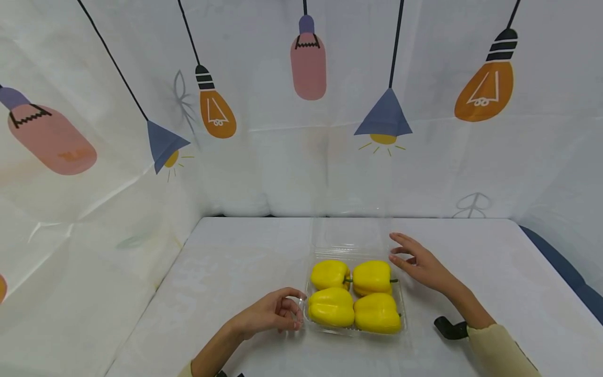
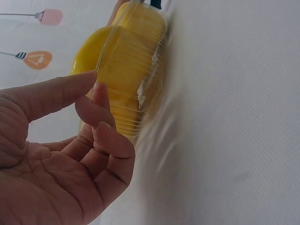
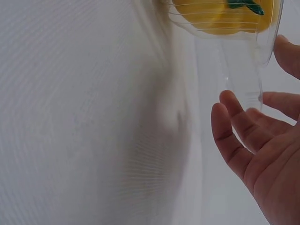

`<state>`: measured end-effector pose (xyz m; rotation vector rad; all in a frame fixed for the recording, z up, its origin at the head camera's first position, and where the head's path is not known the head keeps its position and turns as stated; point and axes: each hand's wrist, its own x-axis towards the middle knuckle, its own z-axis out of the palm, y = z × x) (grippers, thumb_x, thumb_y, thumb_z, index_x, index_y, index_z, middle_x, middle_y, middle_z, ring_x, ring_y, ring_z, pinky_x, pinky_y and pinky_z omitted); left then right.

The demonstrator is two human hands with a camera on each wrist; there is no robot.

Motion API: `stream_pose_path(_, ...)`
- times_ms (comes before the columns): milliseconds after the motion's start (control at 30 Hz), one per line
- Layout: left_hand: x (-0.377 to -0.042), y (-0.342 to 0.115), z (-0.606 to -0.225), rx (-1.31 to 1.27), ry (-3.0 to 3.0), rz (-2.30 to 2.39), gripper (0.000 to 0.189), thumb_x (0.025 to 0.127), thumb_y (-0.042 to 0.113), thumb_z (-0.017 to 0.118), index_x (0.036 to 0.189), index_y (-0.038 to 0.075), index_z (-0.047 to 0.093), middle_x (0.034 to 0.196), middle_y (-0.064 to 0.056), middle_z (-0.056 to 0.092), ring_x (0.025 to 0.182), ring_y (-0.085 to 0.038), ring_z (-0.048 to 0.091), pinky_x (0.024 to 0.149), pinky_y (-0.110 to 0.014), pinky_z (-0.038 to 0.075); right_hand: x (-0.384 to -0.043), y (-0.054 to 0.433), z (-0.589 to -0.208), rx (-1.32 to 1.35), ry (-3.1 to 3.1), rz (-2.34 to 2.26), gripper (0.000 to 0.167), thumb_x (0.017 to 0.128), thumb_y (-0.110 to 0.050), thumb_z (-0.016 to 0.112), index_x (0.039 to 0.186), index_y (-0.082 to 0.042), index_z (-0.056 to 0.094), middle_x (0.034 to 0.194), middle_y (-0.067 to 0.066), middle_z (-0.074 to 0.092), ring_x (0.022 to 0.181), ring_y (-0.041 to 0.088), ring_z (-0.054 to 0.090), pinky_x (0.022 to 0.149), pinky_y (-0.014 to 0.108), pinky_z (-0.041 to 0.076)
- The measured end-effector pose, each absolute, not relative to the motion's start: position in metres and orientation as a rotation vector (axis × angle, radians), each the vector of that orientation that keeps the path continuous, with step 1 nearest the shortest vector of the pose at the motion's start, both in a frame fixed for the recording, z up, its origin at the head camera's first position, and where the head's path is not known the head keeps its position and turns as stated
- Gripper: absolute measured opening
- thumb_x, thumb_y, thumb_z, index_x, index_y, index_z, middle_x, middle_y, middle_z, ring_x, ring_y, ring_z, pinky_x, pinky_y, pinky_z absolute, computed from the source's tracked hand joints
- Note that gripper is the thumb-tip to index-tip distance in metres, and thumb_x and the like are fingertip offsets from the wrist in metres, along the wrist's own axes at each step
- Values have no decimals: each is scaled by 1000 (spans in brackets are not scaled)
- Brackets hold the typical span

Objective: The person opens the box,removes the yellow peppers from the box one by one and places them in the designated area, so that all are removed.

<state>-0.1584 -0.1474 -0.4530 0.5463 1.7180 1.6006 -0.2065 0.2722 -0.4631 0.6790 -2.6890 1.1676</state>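
Several yellow bell peppers (image 1: 331, 307) with green stems fill a clear plastic clamshell container (image 1: 325, 329) on the white table. Its see-through lid (image 1: 349, 234) is folded back toward the wall. At the container's left side, my left hand (image 1: 270, 312) pinches the rim between thumb and fingertip; the left wrist view shows the thumb (image 2: 61, 93) on the edge, other fingers curled below. My right hand (image 1: 421, 267) is by the back right corner, near the lid's hinge. Its fingers (image 3: 241, 126) are spread and relaxed, with the thumb close to the container's edge.
White table (image 1: 235, 256) surrounds the container. Behind it hangs a pale cloth (image 1: 264, 173) printed with lamps and bulbs. A black strap-like piece (image 1: 450, 329) sticks out by the right sleeve (image 1: 501, 351). Dark blue material (image 1: 556, 256) shows beyond the table's right edge.
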Motion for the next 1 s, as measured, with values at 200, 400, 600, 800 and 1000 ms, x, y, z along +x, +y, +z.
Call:
stream_pose_path(200,-159,-148,-453,548,1715,1598,50,90,1,69,134,-3,45,97,-10,67,70,-16,56,58,-23,44,-206,273,-466,670,-2709,1212,57,99,-17,61,149,-3,38,151,23,35,113,35,60,82,38,53)
stream_pose_path(400,-160,-148,-452,563,1713,1592,50,90,1,68,134,-4,44,97,-11,67,70,-14,57,58,-23,44,-205,272,-466,652,-2718,1246,56,100,-18,60,148,0,37,151,26,33,114,40,59,84,53,52)
stream_pose_path(600,-160,-148,-452,560,1721,1588,50,90,1,68,134,-3,45,97,-11,67,70,-13,57,58,-23,43,-207,271,-468,603,-2756,1255,58,102,-25,57,150,-2,36,153,26,31,116,42,57,88,60,48)
stream_pose_path(800,-160,-148,-453,556,1722,1586,50,90,2,68,134,-3,45,98,-11,67,70,-14,56,57,-23,43,-207,272,-470,589,-2774,1286,57,104,-27,53,149,1,34,152,28,31,118,46,54,89,63,46)
stream_pose_path(1000,-160,-148,-454,552,1719,1588,51,90,2,68,135,-3,44,98,-10,67,70,-14,57,57,-23,43,-208,271,-471,561,-2798,1324,57,104,-29,51,150,0,34,152,26,32,120,46,53,88,57,50)
